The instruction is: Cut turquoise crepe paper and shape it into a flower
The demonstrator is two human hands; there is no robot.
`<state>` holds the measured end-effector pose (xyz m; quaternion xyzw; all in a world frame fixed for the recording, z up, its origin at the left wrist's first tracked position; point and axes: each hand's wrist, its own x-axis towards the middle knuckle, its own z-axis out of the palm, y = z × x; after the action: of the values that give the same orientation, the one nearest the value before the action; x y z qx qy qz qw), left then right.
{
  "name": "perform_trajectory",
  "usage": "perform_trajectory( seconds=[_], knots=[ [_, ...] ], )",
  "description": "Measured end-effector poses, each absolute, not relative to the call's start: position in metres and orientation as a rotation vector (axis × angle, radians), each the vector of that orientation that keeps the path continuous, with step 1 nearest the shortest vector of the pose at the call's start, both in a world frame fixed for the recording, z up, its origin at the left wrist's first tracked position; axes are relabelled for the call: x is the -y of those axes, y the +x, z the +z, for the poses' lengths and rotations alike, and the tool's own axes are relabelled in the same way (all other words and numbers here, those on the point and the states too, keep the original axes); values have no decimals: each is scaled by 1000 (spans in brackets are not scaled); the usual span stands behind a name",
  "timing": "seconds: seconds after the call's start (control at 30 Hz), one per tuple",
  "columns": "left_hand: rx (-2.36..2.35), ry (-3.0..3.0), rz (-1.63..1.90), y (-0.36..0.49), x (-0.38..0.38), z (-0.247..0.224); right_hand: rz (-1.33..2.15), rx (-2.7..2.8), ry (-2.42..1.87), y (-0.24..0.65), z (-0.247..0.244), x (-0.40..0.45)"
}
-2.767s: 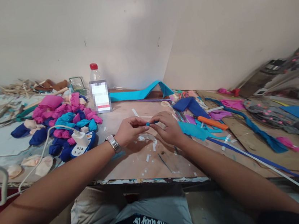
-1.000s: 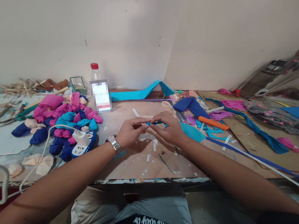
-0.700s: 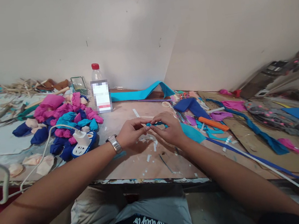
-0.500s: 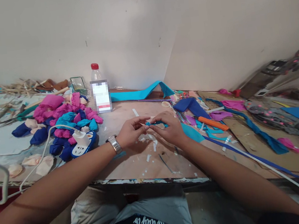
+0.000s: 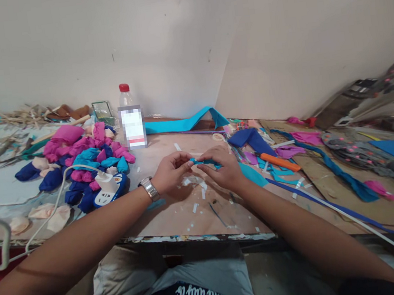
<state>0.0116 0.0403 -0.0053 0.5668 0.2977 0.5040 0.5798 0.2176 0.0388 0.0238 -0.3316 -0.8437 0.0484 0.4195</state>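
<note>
Both of my hands meet over the middle of the table. My left hand [image 5: 173,172], with a metal watch [image 5: 149,188] at its wrist, pinches one end of a small strip of blue crepe paper [image 5: 193,161]. My right hand [image 5: 221,166] grips the same strip just beside it, its thumb and index finger closed. The strip runs on under the right palm, where it is partly hidden. A wider teal sheet [image 5: 252,174] lies under or behind my right wrist. White scraps [image 5: 202,187] lie on the table beneath the hands.
At left, crumpled pink and blue paper bundles [image 5: 82,152] surround a power strip [image 5: 107,189] with a white cable. Behind stands a red-capped bottle [image 5: 125,99] near a blue strip [image 5: 179,123]. An orange utility knife [image 5: 279,162] and a white stick [image 5: 353,221] lie at right.
My left fingers have curled in more tightly around the end of the blue strip. The hands otherwise stay almost in place.
</note>
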Motion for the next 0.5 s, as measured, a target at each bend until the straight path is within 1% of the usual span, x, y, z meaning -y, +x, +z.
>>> perform_trajectory(
  seconds=[0.5],
  knots=[
    [-714, 1555, 1183, 8, -38, -1, 113, 2129, -843, 215, 22, -37]
  ],
)
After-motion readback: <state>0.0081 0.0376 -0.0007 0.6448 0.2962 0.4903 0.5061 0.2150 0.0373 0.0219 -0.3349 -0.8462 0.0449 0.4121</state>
